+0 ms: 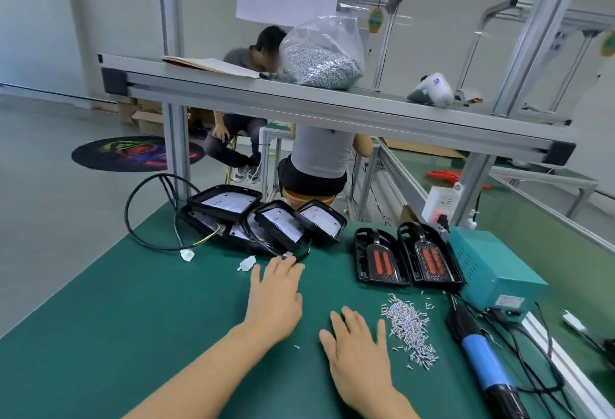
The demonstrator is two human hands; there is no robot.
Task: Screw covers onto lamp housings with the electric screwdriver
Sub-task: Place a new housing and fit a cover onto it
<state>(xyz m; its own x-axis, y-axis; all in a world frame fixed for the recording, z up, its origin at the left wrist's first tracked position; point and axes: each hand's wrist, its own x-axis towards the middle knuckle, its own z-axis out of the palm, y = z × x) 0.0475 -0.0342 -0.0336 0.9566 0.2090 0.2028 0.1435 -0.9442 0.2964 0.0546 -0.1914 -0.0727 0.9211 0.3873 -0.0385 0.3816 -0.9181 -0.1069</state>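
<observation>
Head view: our left hand (274, 298), fingers flat, sits just short of the black plastic lamp housings (263, 222), while our right hand (359, 355), relaxed, is nearer the blue-handled electric screwdriver (482, 358).

green bench (139, 318), lamp housings (266, 222), screws (411, 328)

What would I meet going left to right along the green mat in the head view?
Looped black cable → lamp housings → left hand → right hand → loose screws → electric screwdriver.
</observation>
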